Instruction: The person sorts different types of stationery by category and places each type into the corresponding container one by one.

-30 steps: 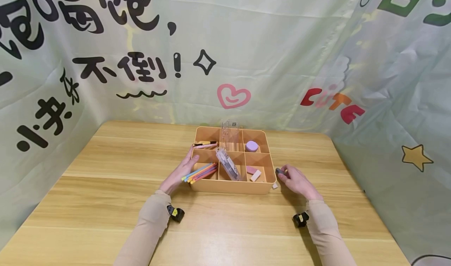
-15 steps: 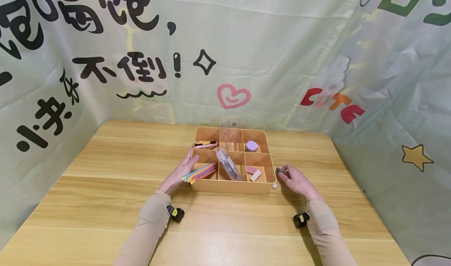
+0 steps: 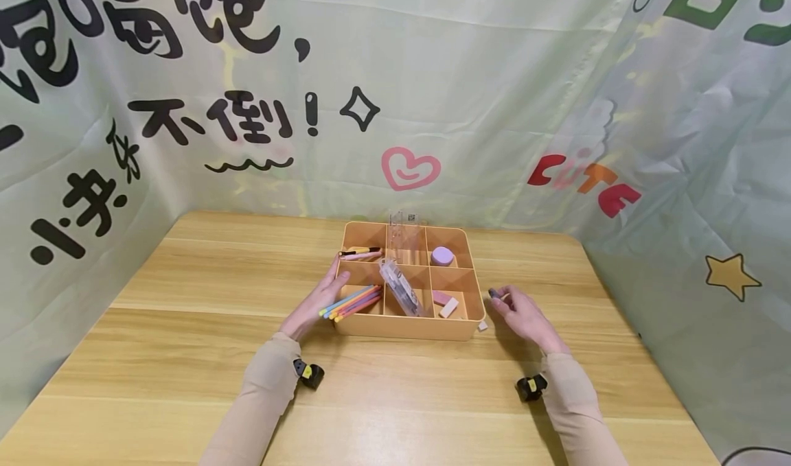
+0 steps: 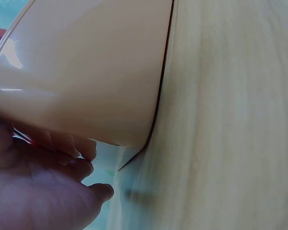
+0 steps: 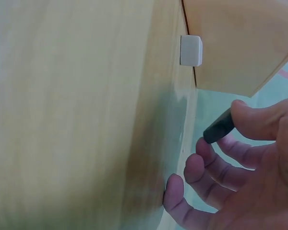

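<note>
A tan storage box with several compartments sits on the table. My left hand holds its left side, thumb at the rim and fingers along the outer wall. To the right of the box, my right hand pinches a small dark block, probably an eraser, between thumb and fingertips; the other fingers are loosely bent. On the table against the box's right front corner lies a small white eraser. Inside the front right compartment are a pink eraser and a white eraser.
Coloured pens lean out of the front left compartment, with darker pens behind them. A clear plastic case tilts in the front middle. Behind stand a clear holder and a round purple item. A printed curtain borders the wooden table.
My right hand, with the dark block, has shifted slightly right and away from the box's wall. The left hand and the box have stayed put.
</note>
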